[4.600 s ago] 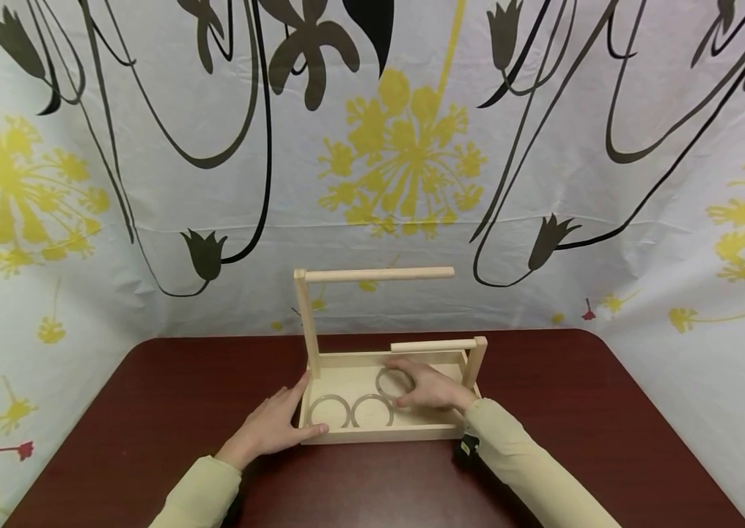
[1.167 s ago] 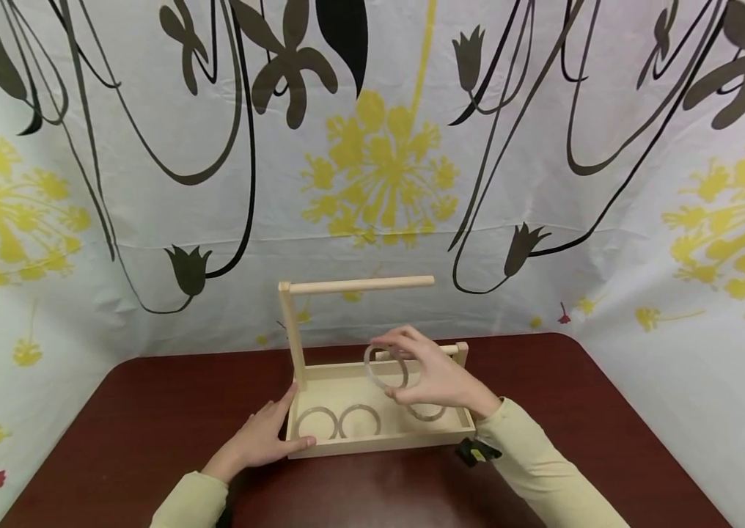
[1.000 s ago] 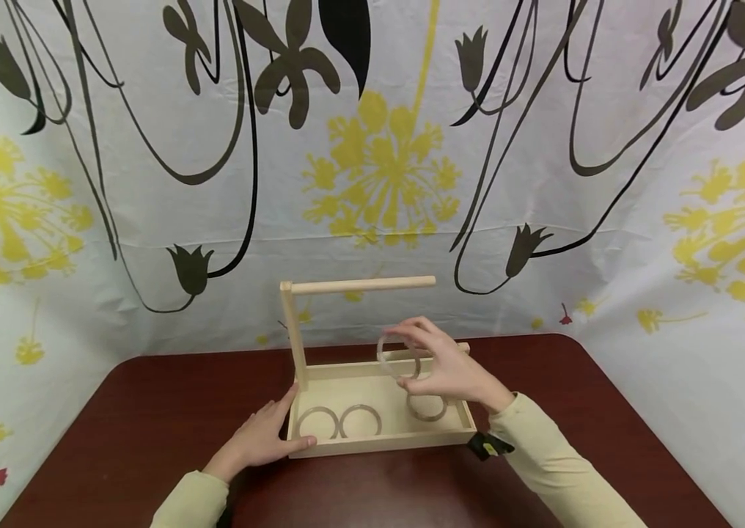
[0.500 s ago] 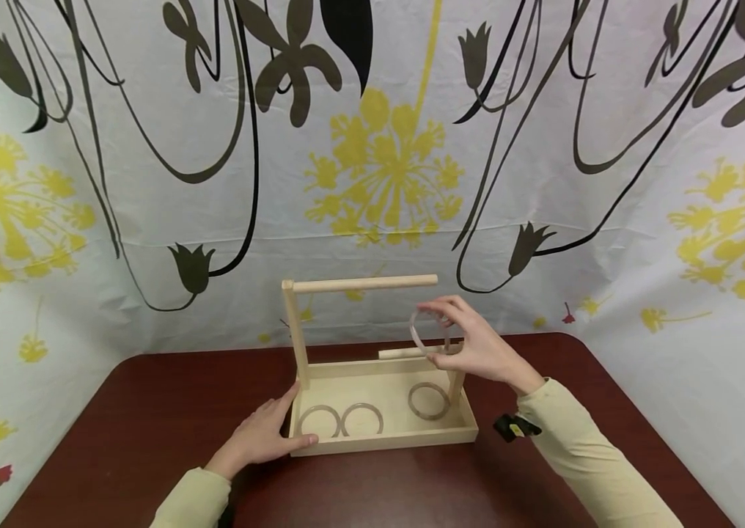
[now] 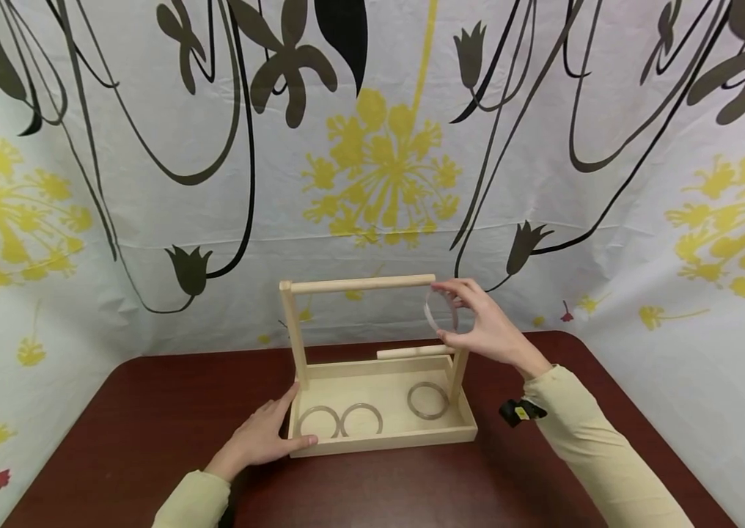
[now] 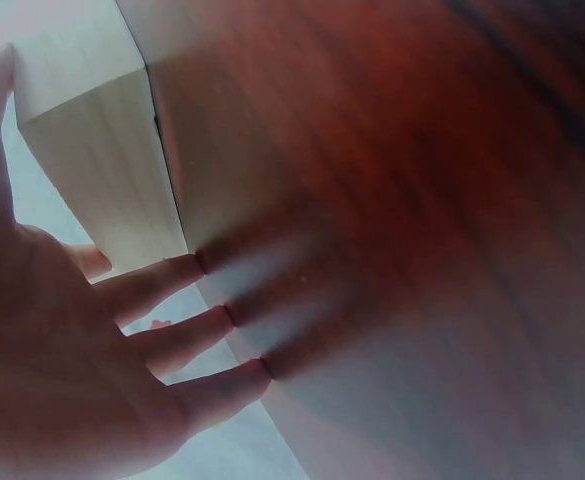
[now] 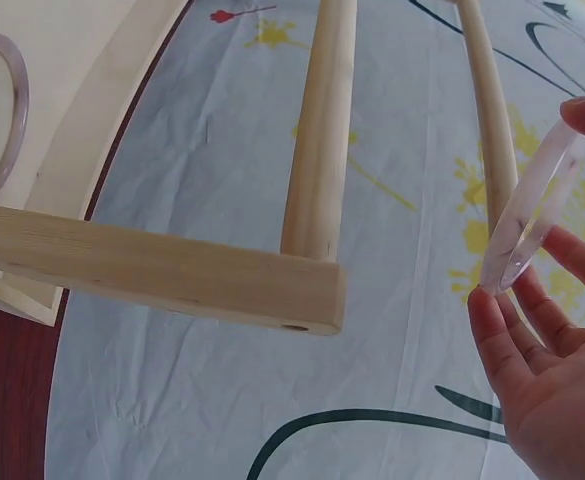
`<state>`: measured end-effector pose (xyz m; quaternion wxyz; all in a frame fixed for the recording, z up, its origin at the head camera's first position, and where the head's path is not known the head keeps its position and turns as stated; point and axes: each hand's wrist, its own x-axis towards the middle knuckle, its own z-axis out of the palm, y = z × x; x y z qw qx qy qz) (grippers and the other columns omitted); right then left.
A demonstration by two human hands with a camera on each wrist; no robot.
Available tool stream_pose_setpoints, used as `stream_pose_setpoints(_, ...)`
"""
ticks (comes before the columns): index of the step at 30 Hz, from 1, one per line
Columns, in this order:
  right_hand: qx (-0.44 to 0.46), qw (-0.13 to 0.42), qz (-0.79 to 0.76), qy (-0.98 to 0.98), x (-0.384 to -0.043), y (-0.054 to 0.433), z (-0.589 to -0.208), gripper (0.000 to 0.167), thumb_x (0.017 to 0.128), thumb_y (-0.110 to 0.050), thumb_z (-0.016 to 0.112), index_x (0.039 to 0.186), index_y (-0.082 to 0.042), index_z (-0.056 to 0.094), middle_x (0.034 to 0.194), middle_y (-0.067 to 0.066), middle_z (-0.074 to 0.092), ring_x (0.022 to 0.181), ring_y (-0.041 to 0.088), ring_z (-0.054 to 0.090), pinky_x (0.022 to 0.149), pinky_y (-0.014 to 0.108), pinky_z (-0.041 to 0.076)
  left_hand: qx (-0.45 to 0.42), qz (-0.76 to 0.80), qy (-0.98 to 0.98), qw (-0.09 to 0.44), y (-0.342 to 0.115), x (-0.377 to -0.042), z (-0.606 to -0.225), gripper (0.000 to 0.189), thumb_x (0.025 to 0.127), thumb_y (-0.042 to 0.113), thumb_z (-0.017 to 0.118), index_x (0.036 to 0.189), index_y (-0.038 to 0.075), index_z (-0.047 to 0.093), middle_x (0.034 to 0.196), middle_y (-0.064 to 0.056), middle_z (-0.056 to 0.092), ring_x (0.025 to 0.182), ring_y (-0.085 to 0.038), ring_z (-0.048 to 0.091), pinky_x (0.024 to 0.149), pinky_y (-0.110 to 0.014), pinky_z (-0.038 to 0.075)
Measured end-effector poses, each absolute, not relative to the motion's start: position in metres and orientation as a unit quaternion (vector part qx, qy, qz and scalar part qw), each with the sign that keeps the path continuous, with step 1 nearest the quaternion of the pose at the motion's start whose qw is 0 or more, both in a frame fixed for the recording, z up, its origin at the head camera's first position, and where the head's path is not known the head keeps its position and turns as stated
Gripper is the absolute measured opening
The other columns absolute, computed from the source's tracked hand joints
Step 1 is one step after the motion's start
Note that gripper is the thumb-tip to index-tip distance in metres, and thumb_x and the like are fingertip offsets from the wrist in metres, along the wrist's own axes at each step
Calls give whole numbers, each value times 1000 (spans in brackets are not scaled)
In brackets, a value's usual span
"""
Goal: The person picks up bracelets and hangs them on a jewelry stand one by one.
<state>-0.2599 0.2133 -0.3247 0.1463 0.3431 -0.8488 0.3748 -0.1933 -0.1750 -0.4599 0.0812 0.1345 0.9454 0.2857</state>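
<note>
My right hand [image 5: 487, 323] pinches a pale translucent bangle [image 5: 427, 312] between thumb and fingertips, beside the free right end of the upper wooden bar [image 5: 366, 284]. In the right wrist view the bangle [image 7: 532, 200] stands upright and overlaps that bar. Below is a light wooden tray stand [image 5: 386, 444], with a shorter, lower bar [image 5: 415, 353] on its right post. Two bangles [image 5: 362, 419] lie side by side at the tray's front left, another bangle [image 5: 428, 400] at its right. My left hand [image 5: 260, 436], fingers extended, rests against the tray's left end, thumb at the front rim.
The stand sits on a dark red-brown table [image 5: 372, 488]. A white cloth [image 5: 372, 183] with yellow and dark flower prints hangs behind and at both sides. The upper bar's left post [image 5: 293, 334] rises from the tray's left end.
My right hand has lifted the bangle from the tray, moving up and right past the lower bar to the upper bar's end. Another bangle shows farther right in the tray. My left hand stays put.
</note>
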Motion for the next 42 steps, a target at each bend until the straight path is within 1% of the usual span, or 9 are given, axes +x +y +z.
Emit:
stream_pose_setpoints(2,343,152,385,-843,-263,213,-324,66,78,-6,76,139,-11,51,132,8,45,117,28,48,96,45,42,134,288,945,82,-175,-193,-459,105,79,58,72,154,5,21,144,-30,37,131,-53,31,101,-66,27)
stream_pose_setpoints(7,329,156,401,-840,-250,202,-304,64,77,6,74,135,5,49,129,22,45,112,40,47,96,50,41,137,292,943,83,-175,-193,-459,105,79,57,72,154,4,21,144,-31,37,131,-54,30,102,-66,25)
stream_pose_setpoints(9,324,158,405,-840,-251,201,-301,64,76,8,74,135,8,48,129,26,44,111,42,46,96,53,41,138,294,942,85,-176,-193,-459,105,79,57,72,154,4,21,144,-31,36,132,-54,29,103,-66,24)
stream_pose_setpoints(13,325,169,412,-834,-272,209,-314,68,77,4,77,138,1,47,132,21,44,112,36,46,96,52,42,138,296,941,87,-176,-194,-461,105,80,57,72,154,4,20,145,-30,36,132,-54,28,103,-66,23)
stream_pose_setpoints(17,321,168,412,-836,-282,209,-315,68,79,-1,77,140,-3,47,132,17,44,112,31,47,97,48,43,139,297,940,87,-176,-195,-462,105,80,57,72,154,4,20,146,-30,35,132,-54,28,102,-68,22)
stream_pose_setpoints(27,310,140,429,-837,-294,196,-316,67,81,-3,74,141,-2,44,132,16,43,116,31,48,98,46,43,137,297,941,85,-176,-197,-464,105,80,56,72,154,4,20,146,-29,35,132,-54,29,101,-69,22)
stream_pose_setpoints(35,321,135,439,-828,-300,186,-323,66,83,-3,74,142,-7,47,131,13,44,116,28,47,98,46,43,137,304,939,83,-176,-198,-462,105,79,55,73,154,3,20,145,-30,35,132,-54,27,101,-69,21)
stream_pose_setpoints(38,322,135,434,-831,-300,185,-325,64,84,-7,75,142,-6,48,132,11,45,118,28,48,101,45,41,136,305,939,83,-175,-198,-463,105,79,55,73,154,3,20,145,-30,35,133,-54,27,101,-69,21)
stream_pose_setpoints(42,323,129,419,-839,-301,184,-326,65,86,-14,75,144,-8,46,138,11,46,126,30,45,106,46,34,134,306,939,85,-175,-197,-464,105,80,55,73,154,3,20,146,-30,35,133,-54,27,101,-70,20)
